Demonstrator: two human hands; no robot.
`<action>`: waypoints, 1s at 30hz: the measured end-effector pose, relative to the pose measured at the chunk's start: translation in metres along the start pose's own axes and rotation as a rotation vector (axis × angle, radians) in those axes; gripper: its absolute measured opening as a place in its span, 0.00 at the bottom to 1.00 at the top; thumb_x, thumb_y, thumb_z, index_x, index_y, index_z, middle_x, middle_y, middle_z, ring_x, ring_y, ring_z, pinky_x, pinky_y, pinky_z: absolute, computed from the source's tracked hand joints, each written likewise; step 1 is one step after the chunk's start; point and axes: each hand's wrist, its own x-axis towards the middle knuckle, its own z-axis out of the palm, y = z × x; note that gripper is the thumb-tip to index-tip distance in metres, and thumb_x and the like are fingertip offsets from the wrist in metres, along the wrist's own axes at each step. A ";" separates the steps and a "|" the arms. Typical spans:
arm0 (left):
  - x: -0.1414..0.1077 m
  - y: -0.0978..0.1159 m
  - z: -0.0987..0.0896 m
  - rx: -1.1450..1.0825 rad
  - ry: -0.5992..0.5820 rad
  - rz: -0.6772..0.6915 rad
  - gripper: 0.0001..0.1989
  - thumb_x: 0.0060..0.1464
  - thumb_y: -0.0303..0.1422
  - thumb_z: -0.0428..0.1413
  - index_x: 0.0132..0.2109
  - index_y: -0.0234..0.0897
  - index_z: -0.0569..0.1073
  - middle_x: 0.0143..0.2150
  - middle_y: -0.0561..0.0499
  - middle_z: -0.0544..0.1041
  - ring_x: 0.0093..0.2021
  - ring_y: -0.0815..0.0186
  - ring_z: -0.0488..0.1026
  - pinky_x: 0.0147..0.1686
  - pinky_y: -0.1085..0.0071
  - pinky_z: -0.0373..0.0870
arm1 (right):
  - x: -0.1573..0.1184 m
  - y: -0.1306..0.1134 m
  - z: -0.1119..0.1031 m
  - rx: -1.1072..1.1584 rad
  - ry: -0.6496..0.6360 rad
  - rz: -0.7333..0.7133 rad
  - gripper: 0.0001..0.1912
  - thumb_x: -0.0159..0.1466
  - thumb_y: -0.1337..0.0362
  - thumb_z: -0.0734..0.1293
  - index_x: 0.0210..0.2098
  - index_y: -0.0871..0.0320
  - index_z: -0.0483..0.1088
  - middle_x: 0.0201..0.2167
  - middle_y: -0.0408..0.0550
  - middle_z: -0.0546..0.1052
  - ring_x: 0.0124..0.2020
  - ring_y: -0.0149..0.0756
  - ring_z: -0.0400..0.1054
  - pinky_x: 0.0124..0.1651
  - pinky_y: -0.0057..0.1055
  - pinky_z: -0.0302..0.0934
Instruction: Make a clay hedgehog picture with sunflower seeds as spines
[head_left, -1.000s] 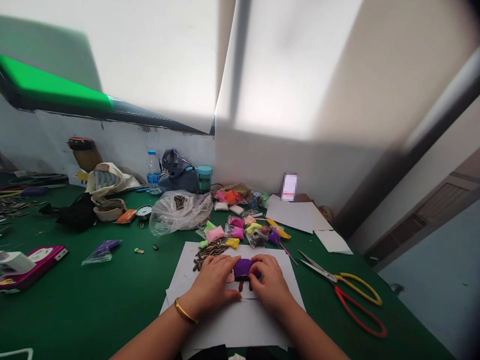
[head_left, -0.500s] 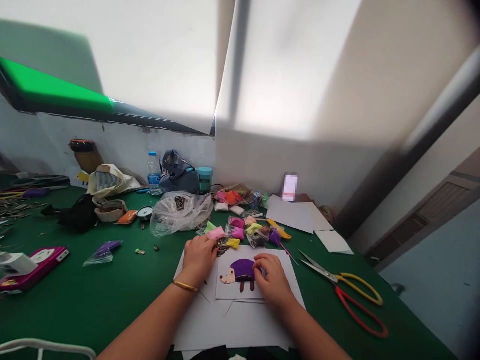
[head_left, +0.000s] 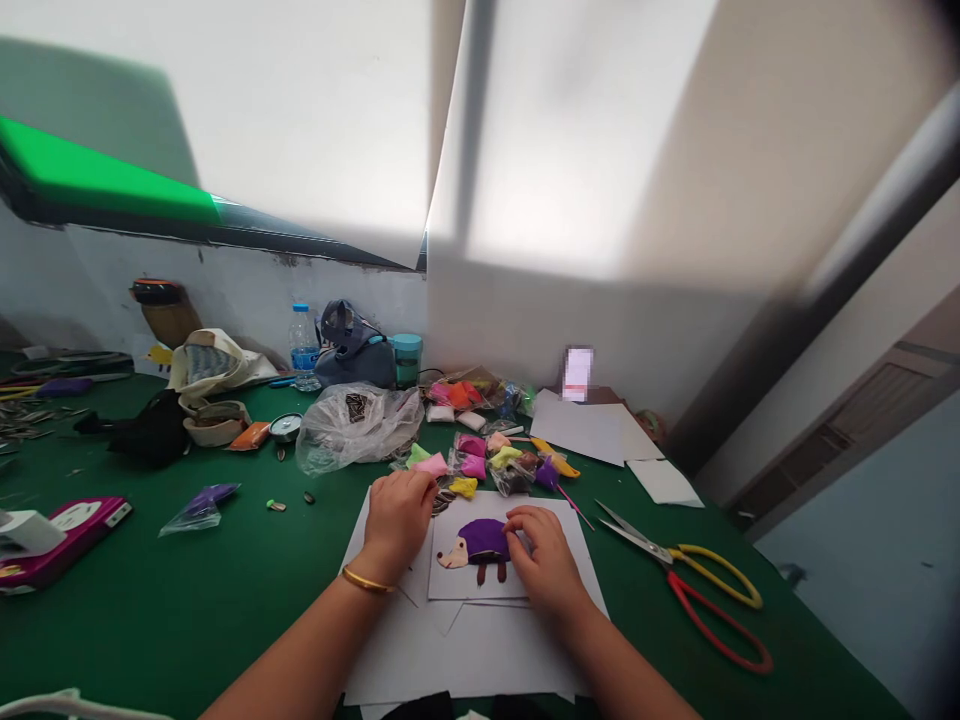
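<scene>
A hedgehog picture with a purple clay body (head_left: 482,536), a pale face and brown legs lies on a small white card (head_left: 465,590). This card rests on larger white paper (head_left: 480,660). My right hand (head_left: 546,555) is over the card's right side, fingers bent and thumb apart from the index finger, the tips touching the hedgehog's rear. My left hand (head_left: 400,520), with a gold bracelet at the wrist, is curled down beside a small pile of striped seeds (head_left: 442,501); its fingertips are hidden. A yellow clay packet (head_left: 463,488) lies by the seeds.
Big scissors (head_left: 667,556) with red and yellow handles lie open at right. Several coloured clay packets (head_left: 472,466) and a clear plastic bag (head_left: 360,425) are behind my hands. White sheets (head_left: 577,428) lie back right. A purple packet (head_left: 201,508) and a magenta box (head_left: 71,540) are left.
The view has shifted slightly, so everything sits a little further left. Both hands keep nearly the same places at the seeds and at the hedgehog.
</scene>
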 end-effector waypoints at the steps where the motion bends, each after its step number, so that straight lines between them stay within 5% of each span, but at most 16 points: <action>1: -0.003 0.003 0.001 -0.093 0.004 0.009 0.09 0.62 0.32 0.51 0.37 0.40 0.75 0.36 0.48 0.78 0.40 0.59 0.72 0.42 0.63 0.62 | 0.000 0.000 -0.001 0.007 0.006 -0.012 0.08 0.64 0.65 0.61 0.37 0.54 0.73 0.44 0.51 0.76 0.51 0.45 0.66 0.54 0.43 0.60; 6: -0.024 0.025 0.011 -0.529 -0.084 -0.012 0.07 0.59 0.36 0.55 0.35 0.41 0.76 0.34 0.51 0.79 0.38 0.61 0.74 0.41 0.66 0.69 | -0.002 -0.006 -0.005 0.033 -0.019 -0.086 0.10 0.65 0.59 0.65 0.45 0.50 0.74 0.45 0.49 0.77 0.50 0.45 0.67 0.54 0.42 0.58; 11: -0.035 0.043 0.015 -0.656 -0.198 0.010 0.07 0.57 0.37 0.57 0.33 0.41 0.77 0.32 0.53 0.80 0.35 0.63 0.75 0.40 0.67 0.69 | -0.002 -0.014 -0.007 0.097 -0.087 -0.136 0.06 0.65 0.58 0.67 0.38 0.50 0.76 0.37 0.46 0.78 0.45 0.42 0.69 0.53 0.41 0.58; 17: -0.032 0.036 0.012 -0.531 -0.256 0.073 0.06 0.54 0.36 0.60 0.40 0.42 0.77 0.40 0.50 0.81 0.42 0.59 0.75 0.46 0.63 0.68 | 0.000 -0.006 -0.007 0.242 -0.012 -0.017 0.07 0.63 0.58 0.67 0.32 0.53 0.75 0.35 0.48 0.77 0.43 0.42 0.69 0.49 0.38 0.63; 22: -0.032 0.026 0.009 -0.323 -0.348 0.225 0.37 0.42 0.37 0.68 0.60 0.46 0.67 0.55 0.47 0.76 0.57 0.50 0.69 0.57 0.54 0.60 | 0.002 0.012 -0.009 0.163 0.018 0.104 0.07 0.60 0.61 0.64 0.29 0.53 0.73 0.41 0.50 0.76 0.48 0.45 0.67 0.53 0.41 0.62; 30: -0.033 0.026 0.007 -0.282 -0.403 0.218 0.41 0.40 0.39 0.70 0.62 0.46 0.65 0.54 0.48 0.76 0.57 0.52 0.68 0.58 0.57 0.58 | 0.000 0.015 -0.007 -0.010 -0.052 0.085 0.05 0.57 0.67 0.65 0.25 0.54 0.71 0.43 0.50 0.75 0.50 0.46 0.66 0.54 0.43 0.60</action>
